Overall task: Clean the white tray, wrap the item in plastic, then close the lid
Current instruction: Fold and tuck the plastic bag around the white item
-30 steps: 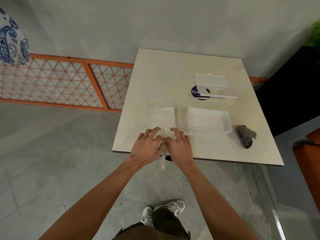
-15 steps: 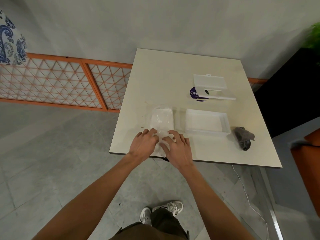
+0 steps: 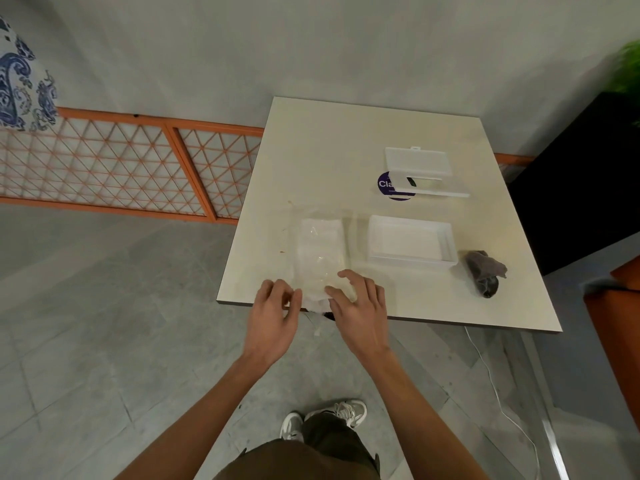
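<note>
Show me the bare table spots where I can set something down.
Bare: far-left table behind the wrapped item, left of the box; also the near strip between tray and edge. Crowded: box, tray, cloth on right.

My single view comes from a wide-angle camera on the person's head, high over the table (image 3: 329,150), facing forward and steeply down. The white tray (image 3: 408,263) lies near centre, the wall (image 3: 311,46) up top, the shoes (image 3: 346,410) at the bottom.
</note>
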{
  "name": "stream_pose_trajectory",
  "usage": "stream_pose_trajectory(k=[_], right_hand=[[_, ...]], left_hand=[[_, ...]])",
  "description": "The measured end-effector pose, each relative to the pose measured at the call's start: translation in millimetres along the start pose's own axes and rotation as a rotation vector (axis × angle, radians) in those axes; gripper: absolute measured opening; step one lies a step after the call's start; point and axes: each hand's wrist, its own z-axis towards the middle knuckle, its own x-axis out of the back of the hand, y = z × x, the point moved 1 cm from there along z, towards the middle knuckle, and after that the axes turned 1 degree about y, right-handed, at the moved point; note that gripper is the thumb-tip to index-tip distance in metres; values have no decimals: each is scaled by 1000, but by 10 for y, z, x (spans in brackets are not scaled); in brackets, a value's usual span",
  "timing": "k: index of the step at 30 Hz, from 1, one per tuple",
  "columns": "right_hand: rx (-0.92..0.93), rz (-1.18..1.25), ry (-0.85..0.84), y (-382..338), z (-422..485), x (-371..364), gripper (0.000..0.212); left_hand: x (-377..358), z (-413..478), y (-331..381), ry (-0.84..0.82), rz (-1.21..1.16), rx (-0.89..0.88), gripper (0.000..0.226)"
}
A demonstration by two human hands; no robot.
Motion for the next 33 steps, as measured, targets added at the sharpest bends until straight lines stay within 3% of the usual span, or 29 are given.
stream_pose_trajectory(k=[2, 5, 10, 15, 22, 27, 30, 33], right_hand=[[32, 0, 33, -27, -96, 26, 28], [62, 22, 28, -39, -233, 75, 34], [31, 94, -10, -29, -473, 102, 33], [24, 188, -92, -45, -685, 128, 27], [-84, 422, -181, -91, -871, 300, 28], [-570, 659, -144, -174, -816, 436, 24], [-922, 856, -315, -200, -685, 462, 33], [-1039, 971, -448, -202, -706, 360, 39]], left_hand=[[-35, -57, -13, -186, -98, 267, 36], [-157, -115, -67, -336, -491, 747, 56], [-310, -126, -47, -406, -901, 956, 48], [-381, -167, 9, -432, -1063, 960, 35], [-445, -375, -8, -412, -895, 848, 27], [-369, -570, 4, -467, -837, 734, 32], [-298, -710, -17, -537, -861, 714, 35], [-244, -825, 23, -628, -812, 716, 34]])
